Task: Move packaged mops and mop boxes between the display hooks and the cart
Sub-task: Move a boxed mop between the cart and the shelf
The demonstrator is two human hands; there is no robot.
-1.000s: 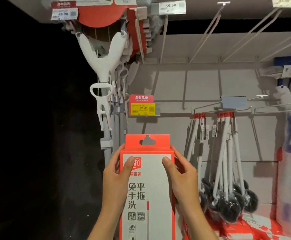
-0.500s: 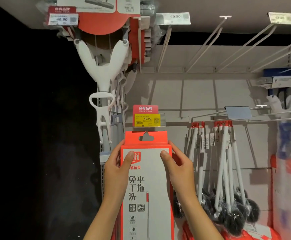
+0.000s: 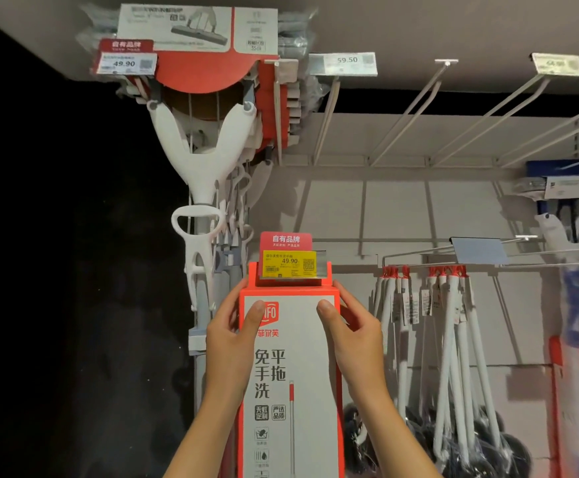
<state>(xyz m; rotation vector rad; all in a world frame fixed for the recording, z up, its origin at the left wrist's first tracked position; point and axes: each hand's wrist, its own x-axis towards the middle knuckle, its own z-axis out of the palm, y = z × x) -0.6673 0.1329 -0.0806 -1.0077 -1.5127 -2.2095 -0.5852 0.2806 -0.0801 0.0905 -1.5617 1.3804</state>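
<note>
We hold a tall red-and-white mop box [image 3: 289,374] upright in front of the display wall, one hand on each side of its upper end. Our left hand [image 3: 229,336] grips the left edge, thumb laid across the printed front beside the logo and fingers curled round behind. Our right hand [image 3: 353,334] grips the right edge the same way, thumb on the white front panel, fingers wrapped round the side. The red hang tab at the top of the box sits right behind the yellow price tag [image 3: 289,263] reading 49.90, with a red brand sign just above it; the tag hides the tab's hole, so we cannot tell whether the box is on the hook.

To the left of the box hang packaged mops [image 3: 198,188] with white forked frames, under a red-and-white header card and another 49.90 tag [image 3: 126,62]. Further right along the top, a 59.50 tag [image 3: 345,63] fronts long bare wire hooks [image 3: 415,108] that reach out from the back panel. Right of the box, at its level, a bunch of white-handled brushes [image 3: 453,374] with dark heads hangs from a hook by red caps. At the far right edge we see blurred blue-and-white mops [image 3: 574,232] and red packaging below them.
</note>
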